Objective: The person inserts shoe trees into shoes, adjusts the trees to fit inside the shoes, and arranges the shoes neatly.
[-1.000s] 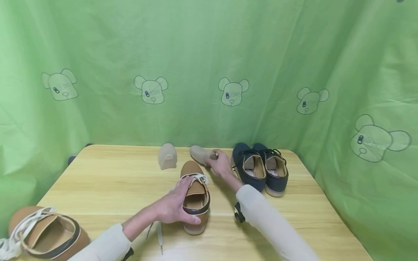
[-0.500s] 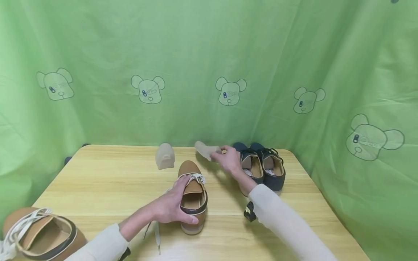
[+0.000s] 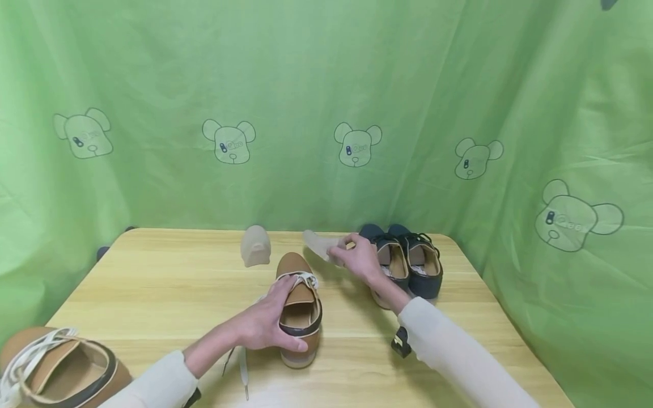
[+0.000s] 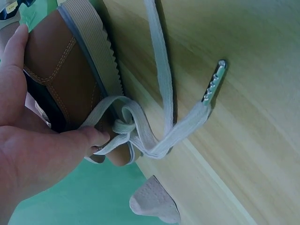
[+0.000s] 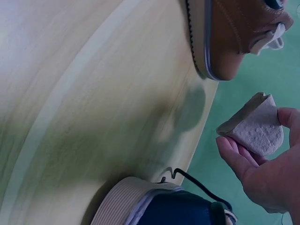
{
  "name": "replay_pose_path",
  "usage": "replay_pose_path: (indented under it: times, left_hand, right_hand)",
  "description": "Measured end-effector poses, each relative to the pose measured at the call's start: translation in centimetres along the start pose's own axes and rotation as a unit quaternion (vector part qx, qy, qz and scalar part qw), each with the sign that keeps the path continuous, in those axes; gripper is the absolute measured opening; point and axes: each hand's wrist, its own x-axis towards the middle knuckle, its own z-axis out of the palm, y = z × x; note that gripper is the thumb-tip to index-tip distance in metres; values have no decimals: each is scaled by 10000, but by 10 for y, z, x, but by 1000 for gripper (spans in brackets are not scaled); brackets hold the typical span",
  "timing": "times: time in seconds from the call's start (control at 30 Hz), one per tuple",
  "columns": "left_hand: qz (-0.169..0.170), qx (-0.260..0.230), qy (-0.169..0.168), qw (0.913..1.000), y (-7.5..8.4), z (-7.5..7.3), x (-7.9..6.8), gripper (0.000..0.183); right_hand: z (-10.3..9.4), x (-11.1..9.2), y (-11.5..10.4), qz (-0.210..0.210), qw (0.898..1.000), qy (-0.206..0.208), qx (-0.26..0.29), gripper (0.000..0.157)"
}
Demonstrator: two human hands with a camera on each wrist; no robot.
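Near the middle of the table, my left hand (image 3: 262,323) grips a brown lace-up shoe (image 3: 292,264), thumb at its heel and fingers over the laced side. The shoe stands on its sole, toe toward the curtain, opening uncovered. From its side a white lace (image 4: 161,70) trails onto the wood in the left wrist view. My right hand (image 3: 359,258) pinches a beige moulded shoe insert (image 5: 259,127) by its wide end, thumb on one side and fingers on the other. Raised over the table's far part, that insert casts a shadow. A second beige insert (image 3: 255,245) lies beyond the shoe.
Two navy lace-up shoes (image 3: 428,286) stand side by side at the right, close by my right forearm. At the near left sits another brown shoe (image 3: 17,347) with loose white laces. A green curtain (image 3: 296,187) rises behind the wooden table (image 3: 153,283).
My right hand has lifted the insert off the table and shifted it slightly right, turning its narrow end upward. The left hand keeps its grip on the brown shoe.
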Motion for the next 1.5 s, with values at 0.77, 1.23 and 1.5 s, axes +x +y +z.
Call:
replay_pose_path:
  times: [0.77, 1.23, 1.5]
  left_hand:
    - [37, -289, 64, 9996, 0, 1, 1, 136]
    - [130, -355, 34, 9993, 0, 0, 1, 137]
    - [216, -381, 100, 9990, -1, 1, 1, 136]
  right_hand:
    - [-49, -30, -37, -53, 9915, -778, 1044, 43]
    - [-86, -52, -63, -660, 9807, -1824, 232, 53]
    - [-98, -62, -72, -690, 9682, -2404, 21, 42]
